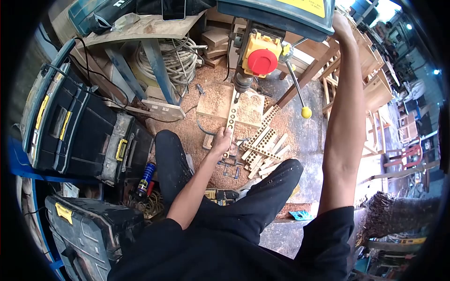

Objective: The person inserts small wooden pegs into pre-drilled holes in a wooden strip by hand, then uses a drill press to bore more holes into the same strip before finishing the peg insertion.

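My left hand (221,143) is closed round the near end of a narrow wooden strip (232,117) with a row of round holes along it. The strip's far part lies over a sawdust-covered wooden board (211,105), under the chuck (243,83) of a drill press. The bit comes down right at the strip. Up at the right side of the drill press housing (281,16) is my right hand (343,28), its fingers mostly hidden at the housing's edge. A large red button on a yellow switch box (261,61) faces me. The feed lever with a yellow knob (306,112) hangs to the right.
Several drilled wooden strips (262,147) lie piled in sawdust right of my left hand. Black tool cases (79,136) stand at the left, near a blue spray can (146,178). Coiled cable (166,63) sits beneath a plywood shelf (145,29) holding a phone (173,9).
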A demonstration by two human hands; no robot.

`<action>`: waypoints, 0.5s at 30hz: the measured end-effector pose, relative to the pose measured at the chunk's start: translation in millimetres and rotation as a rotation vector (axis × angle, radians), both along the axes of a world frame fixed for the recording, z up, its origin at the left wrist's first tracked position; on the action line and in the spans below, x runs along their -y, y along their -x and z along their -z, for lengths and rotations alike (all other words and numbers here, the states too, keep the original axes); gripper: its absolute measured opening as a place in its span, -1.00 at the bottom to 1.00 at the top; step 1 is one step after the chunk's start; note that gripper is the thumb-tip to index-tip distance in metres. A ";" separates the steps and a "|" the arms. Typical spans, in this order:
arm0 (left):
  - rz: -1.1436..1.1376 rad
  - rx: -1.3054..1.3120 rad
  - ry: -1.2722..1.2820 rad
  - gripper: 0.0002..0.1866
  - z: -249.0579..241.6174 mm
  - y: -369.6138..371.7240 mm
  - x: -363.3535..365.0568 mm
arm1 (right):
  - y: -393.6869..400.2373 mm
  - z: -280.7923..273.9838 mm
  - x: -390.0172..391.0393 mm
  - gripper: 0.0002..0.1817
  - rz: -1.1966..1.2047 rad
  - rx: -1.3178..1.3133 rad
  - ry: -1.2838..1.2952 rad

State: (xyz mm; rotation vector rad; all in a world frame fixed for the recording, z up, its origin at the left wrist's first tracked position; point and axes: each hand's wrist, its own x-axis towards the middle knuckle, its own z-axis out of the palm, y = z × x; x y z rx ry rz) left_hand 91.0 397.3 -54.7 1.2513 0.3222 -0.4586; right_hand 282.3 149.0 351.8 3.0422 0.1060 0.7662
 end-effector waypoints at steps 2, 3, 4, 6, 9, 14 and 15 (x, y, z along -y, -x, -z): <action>0.015 -0.013 -0.001 -0.76 -7.3 2.0 -0.8 | 21.7 -2.1 -6.5 -0.67 0.035 0.052 0.055; 0.012 -0.011 -0.005 -0.76 -8.4 2.3 -0.5 | 29.6 -1.2 -9.0 -0.68 0.053 0.068 0.051; 0.010 -0.008 -0.010 -0.76 -9.2 1.5 -0.2 | 36.0 -0.3 -11.2 -0.69 0.072 0.084 0.047; -0.003 -0.002 0.030 -0.75 -6.7 1.8 -0.1 | 43.5 1.1 -14.7 -0.72 0.077 0.096 0.050; -0.008 0.004 0.042 -0.74 1.0 -0.7 1.4 | 28.6 0.3 3.1 -0.74 0.026 0.036 0.128; -0.001 0.024 0.068 -0.77 4.1 -1.9 2.5 | -0.3 2.6 20.7 -0.74 0.016 0.072 0.158; -0.004 0.020 0.060 -0.79 -4.0 -0.2 3.2 | 9.9 3.1 6.8 -0.75 0.053 0.095 0.059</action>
